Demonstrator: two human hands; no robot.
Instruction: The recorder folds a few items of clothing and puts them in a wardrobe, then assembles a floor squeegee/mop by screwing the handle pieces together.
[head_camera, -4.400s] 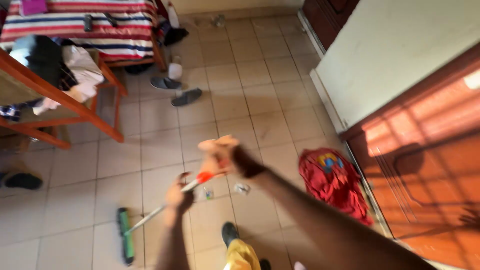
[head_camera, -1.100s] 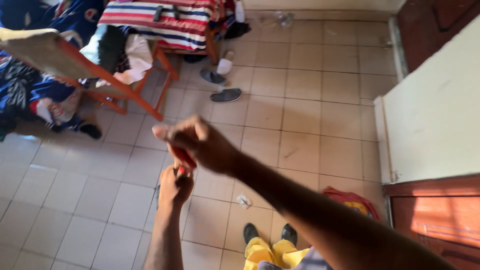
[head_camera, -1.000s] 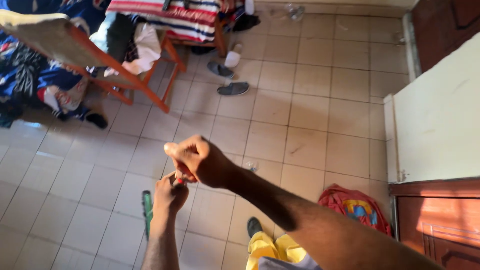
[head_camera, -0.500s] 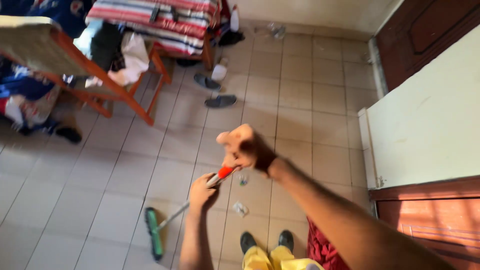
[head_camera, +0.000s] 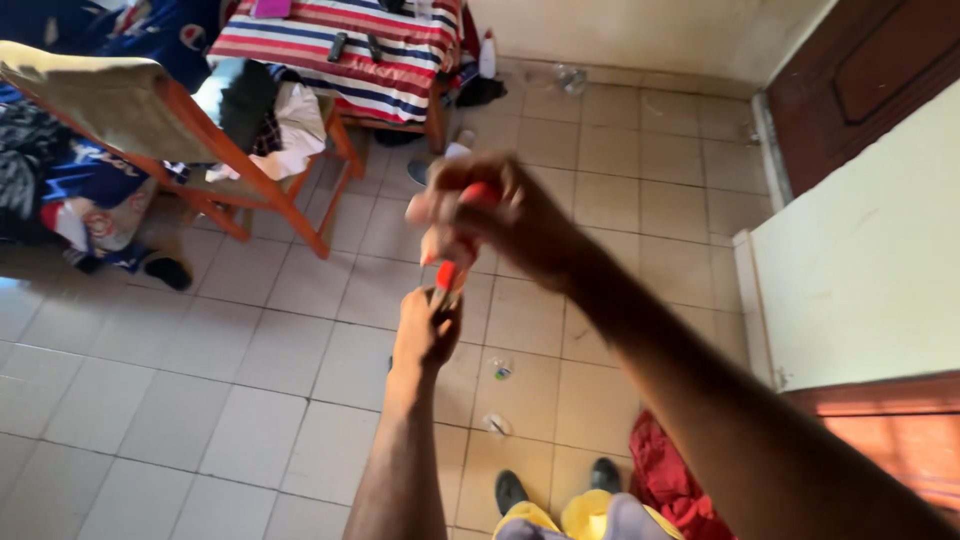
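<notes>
Both hands (head_camera: 470, 225) grip broom handle (head_camera: 446, 274) (head seemingly hidden).

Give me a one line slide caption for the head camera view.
Both hands, right hand above left hand, grip a red-tipped broom handle over a beige tiled floor.

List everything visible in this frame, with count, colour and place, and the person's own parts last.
Broom handle: one, red grip, held in both hands, centre.
Wooden chair: one, orange frame, upper left, clothes piled on it.
Striped cloth: one, red, white and blue, on the table at top.
Remotes: two, dark, on the striped cloth.
Red cloth: one, on the floor, lower right.
Litter scraps: two, small, on the tiles.
Shoes: two, dark, bottom centre.
Left hand: lower on the handle.
Right hand: over the handle's top.
</notes>
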